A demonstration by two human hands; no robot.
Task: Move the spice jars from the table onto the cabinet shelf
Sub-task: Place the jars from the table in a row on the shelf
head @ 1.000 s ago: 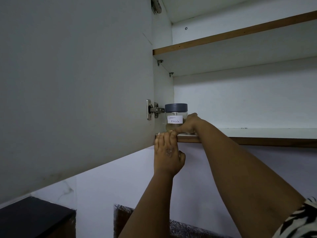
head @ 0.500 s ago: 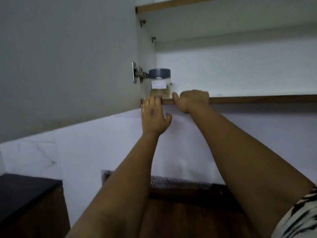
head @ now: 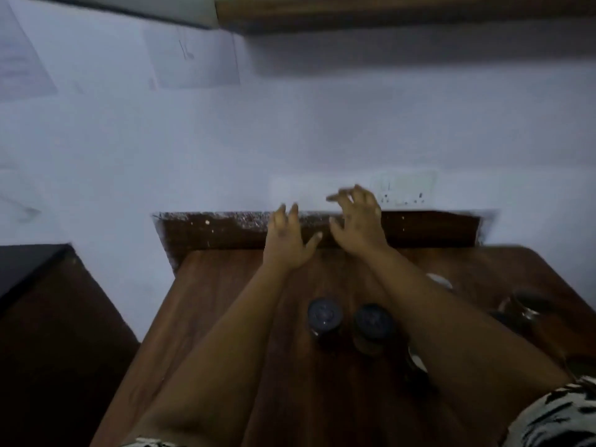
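Observation:
Two spice jars with dark grey lids stand side by side on the wooden table point(head: 209, 285): one jar point(head: 324, 314) on the left, the other jar point(head: 374, 321) on the right, both between my forearms. My left hand point(head: 287, 240) hangs in the air above the table's far edge, fingers loose and empty. My right hand point(head: 358, 221) is beside it, fingers spread, holding nothing. The cabinet's wooden bottom edge point(head: 387, 11) shows at the top; the shelf and the jar on it are out of view. The frame is blurred.
At the table's right side lie a pale round object point(head: 438, 280) and a dark glassy item point(head: 522, 304), both blurred. A wall socket point(head: 403, 190) sits on the wall behind my right hand. A dark counter point(head: 29, 266) stands at the left.
Both hands have left the cabinet shelf edge and dropped toward the table. My view has swung down from the cabinet to the table and its jars.

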